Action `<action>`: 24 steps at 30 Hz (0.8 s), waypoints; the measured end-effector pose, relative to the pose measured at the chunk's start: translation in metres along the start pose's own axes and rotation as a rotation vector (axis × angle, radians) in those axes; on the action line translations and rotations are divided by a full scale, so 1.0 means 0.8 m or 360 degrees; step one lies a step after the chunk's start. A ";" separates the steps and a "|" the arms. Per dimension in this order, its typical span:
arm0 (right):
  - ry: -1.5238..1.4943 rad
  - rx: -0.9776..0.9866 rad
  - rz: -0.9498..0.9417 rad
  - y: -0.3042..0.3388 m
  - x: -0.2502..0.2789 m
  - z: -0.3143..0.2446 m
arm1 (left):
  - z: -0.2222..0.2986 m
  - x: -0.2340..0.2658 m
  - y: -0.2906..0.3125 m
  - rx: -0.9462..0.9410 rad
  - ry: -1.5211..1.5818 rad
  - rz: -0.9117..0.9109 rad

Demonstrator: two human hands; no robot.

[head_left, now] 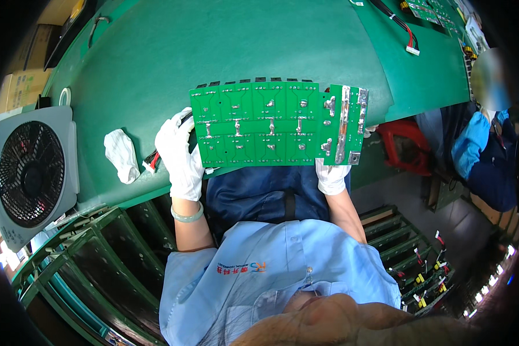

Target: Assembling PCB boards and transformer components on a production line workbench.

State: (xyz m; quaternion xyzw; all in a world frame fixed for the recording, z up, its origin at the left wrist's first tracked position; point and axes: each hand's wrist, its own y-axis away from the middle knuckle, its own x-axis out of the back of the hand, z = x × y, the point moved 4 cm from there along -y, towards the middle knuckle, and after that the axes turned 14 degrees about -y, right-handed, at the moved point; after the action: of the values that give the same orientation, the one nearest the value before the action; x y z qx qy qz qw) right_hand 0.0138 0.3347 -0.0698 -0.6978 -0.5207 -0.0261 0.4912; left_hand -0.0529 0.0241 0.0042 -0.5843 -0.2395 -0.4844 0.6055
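Note:
A green circuit board (254, 128) is held up over the near edge of the bench, its soldered side with silvery joints in sight. Along its far edge, black parts stick out. At the right end a narrower board section (343, 124) carries a long tinned strip. My left hand (179, 151), in a white glove, grips the board's left edge, fingers partly behind it. The gloved right hand (332, 177) supports the right end from underneath, most of its fingers hidden by the board. Beside my left hand lies a red-and-black wire lead with a white connector (150, 164).
A crumpled white glove or cloth (121, 157) lies on the green bench (150, 63). At left stands a box fan (32, 173). Another wire harness (410, 43) is at the far right. A co-worker's blue sleeve (470, 144) and a red stool (406, 147) are at right. Green racks (98, 254) stand below.

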 end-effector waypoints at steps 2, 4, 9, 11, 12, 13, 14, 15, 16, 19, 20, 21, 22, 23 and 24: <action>-0.0057 -0.0047 0.0012 -0.003 -0.001 -0.002 | -0.002 0.001 0.001 0.0005 -0.0011 0.0000; -0.0090 -0.0066 0.0005 -0.008 -0.001 -0.006 | -0.003 0.003 0.002 0.0009 -0.0018 -0.0001; -0.0149 -0.0113 -0.0032 0.000 -0.001 0.001 | -0.004 0.002 0.003 0.0013 -0.0039 -0.0029; -0.0184 -0.0153 -0.0031 -0.001 0.000 0.003 | -0.001 0.003 0.000 0.0018 -0.0022 -0.0020; -0.0148 -0.0121 -0.0011 -0.004 0.000 0.000 | 0.000 0.003 0.000 0.0023 -0.0010 -0.0009; -0.0112 -0.0089 0.0009 -0.006 0.000 -0.003 | 0.000 0.002 0.000 0.0022 -0.0007 -0.0013; -0.0110 -0.0093 0.0007 -0.004 -0.001 -0.004 | -0.001 0.002 0.001 0.0011 -0.0022 0.0004; -0.0089 -0.0085 0.0050 -0.001 -0.002 -0.004 | -0.002 0.003 0.002 0.0003 -0.0041 0.0024; -0.0060 -0.0079 0.0096 0.000 0.000 -0.004 | -0.003 0.001 0.002 0.0000 -0.0037 0.0022; -0.0009 -0.0064 0.0085 -0.001 0.000 -0.004 | -0.004 -0.001 0.003 -0.0035 -0.0018 0.0055; -0.0010 -0.0066 0.0087 -0.004 0.001 -0.005 | -0.004 -0.002 0.003 -0.0028 -0.0021 0.0050; -0.0057 -0.0104 0.0065 -0.006 0.001 -0.005 | -0.004 -0.001 0.004 -0.0021 -0.0025 0.0046; -0.0103 -0.0142 0.0042 -0.009 0.001 -0.006 | -0.003 -0.001 0.004 -0.0023 -0.0025 0.0046; -0.0103 -0.0142 0.0044 -0.011 0.001 -0.008 | -0.002 0.000 0.003 -0.0001 -0.0014 0.0036; -0.0118 -0.0155 0.0052 -0.014 0.002 -0.009 | 0.000 0.001 0.001 0.0017 -0.0002 0.0026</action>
State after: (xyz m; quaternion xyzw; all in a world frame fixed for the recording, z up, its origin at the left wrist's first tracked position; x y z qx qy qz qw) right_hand 0.0094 0.3305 -0.0575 -0.7299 -0.5251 -0.0176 0.4374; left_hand -0.0518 0.0236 0.0039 -0.5833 -0.2376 -0.4778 0.6125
